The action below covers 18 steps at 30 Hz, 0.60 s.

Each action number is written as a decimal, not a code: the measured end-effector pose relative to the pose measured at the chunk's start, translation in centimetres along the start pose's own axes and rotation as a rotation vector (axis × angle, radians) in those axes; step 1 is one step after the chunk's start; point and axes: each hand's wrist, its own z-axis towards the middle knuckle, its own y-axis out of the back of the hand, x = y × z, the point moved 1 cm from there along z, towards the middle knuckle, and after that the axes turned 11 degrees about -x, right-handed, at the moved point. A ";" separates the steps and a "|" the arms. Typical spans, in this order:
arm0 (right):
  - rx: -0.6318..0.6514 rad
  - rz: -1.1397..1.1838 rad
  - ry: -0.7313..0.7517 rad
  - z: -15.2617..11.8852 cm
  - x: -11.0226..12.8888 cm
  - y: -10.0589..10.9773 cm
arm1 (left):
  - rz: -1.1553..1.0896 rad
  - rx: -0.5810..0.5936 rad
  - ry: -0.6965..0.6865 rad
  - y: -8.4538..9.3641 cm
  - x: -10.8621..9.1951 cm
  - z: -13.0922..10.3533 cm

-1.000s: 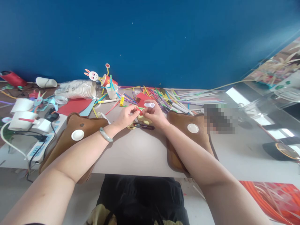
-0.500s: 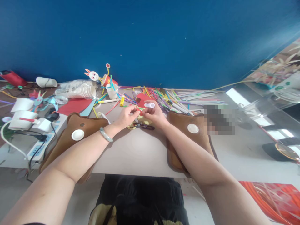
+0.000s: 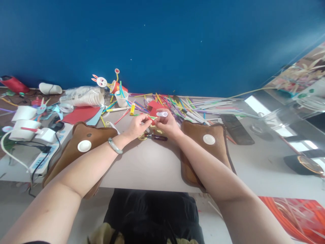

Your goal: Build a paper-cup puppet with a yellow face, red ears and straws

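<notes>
Both hands meet above the middle of the table (image 3: 142,169). My left hand (image 3: 138,127), with a bangle at its wrist, pinches a small red piece (image 3: 152,120) at the fingertips. My right hand (image 3: 169,125) has its thumb and finger on the same red piece, and a white cylindrical item (image 3: 161,114), perhaps a glue stick or marker, is held in its upper fingers. Dark-handled scissors (image 3: 158,137) lie just below the hands. Behind them are a red paper sheet (image 3: 153,107) and a yellow glue stick (image 3: 132,109).
Two brown cushions (image 3: 83,162) (image 3: 203,156) flank the hands. Coloured strips (image 3: 188,108) spread along the blue wall. A white cup (image 3: 122,98), stacked cups (image 3: 88,98) and a power strip (image 3: 42,159) stand left; a phone (image 3: 236,128) and round dark object (image 3: 303,165) lie right.
Both hands stay nearly in place, with only slight finger movement around the red piece. The pixelated patch at the right is gone, and the phone there now shows.
</notes>
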 end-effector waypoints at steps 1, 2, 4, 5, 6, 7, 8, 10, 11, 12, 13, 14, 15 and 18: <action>0.001 -0.002 0.001 0.0 0.1 0.0 | -0.002 -0.002 -0.003 0.0 -0.1 0.0; 0.002 -0.005 0.004 -0.1 0.1 0.0 | -0.004 -0.006 -0.005 0.0 -0.1 0.0; -0.001 -0.018 0.009 -0.1 0.2 -0.1 | -0.008 -0.007 -0.004 0.0 -0.2 0.0; -0.003 -0.026 0.010 -0.1 0.2 -0.1 | -0.010 -0.006 -0.001 0.0 -0.2 0.0; -0.004 -0.034 0.013 -0.1 0.2 0.0 | -0.010 -0.004 0.001 0.0 -0.1 0.0; -0.004 -0.042 0.015 -0.1 0.2 0.0 | -0.011 -0.001 0.002 0.0 -0.1 0.0; -0.004 -0.050 0.017 -0.1 0.2 0.0 | -0.011 0.002 0.001 0.0 0.0 0.0; -0.002 -0.050 0.017 -0.1 0.2 0.0 | -0.009 0.004 -0.001 0.0 0.2 0.0; 0.000 -0.045 0.015 -0.1 0.2 0.0 | -0.007 0.003 -0.002 0.0 0.2 0.0; 0.004 -0.039 0.013 -0.1 0.2 0.0 | -0.006 0.000 -0.003 0.0 0.2 0.0; 0.006 -0.033 0.013 -0.1 0.2 0.0 | -0.007 -0.001 -0.005 0.0 0.2 0.0; 0.005 -0.032 0.015 -0.1 0.2 0.0 | -0.009 -0.003 -0.006 0.0 0.1 0.0; 0.002 -0.034 0.018 -0.1 0.2 -0.1 | -0.011 -0.004 -0.007 0.0 0.1 0.0; -0.009 -0.044 0.015 -0.1 0.3 -0.2 | -0.010 -0.012 -0.010 -0.1 0.0 0.0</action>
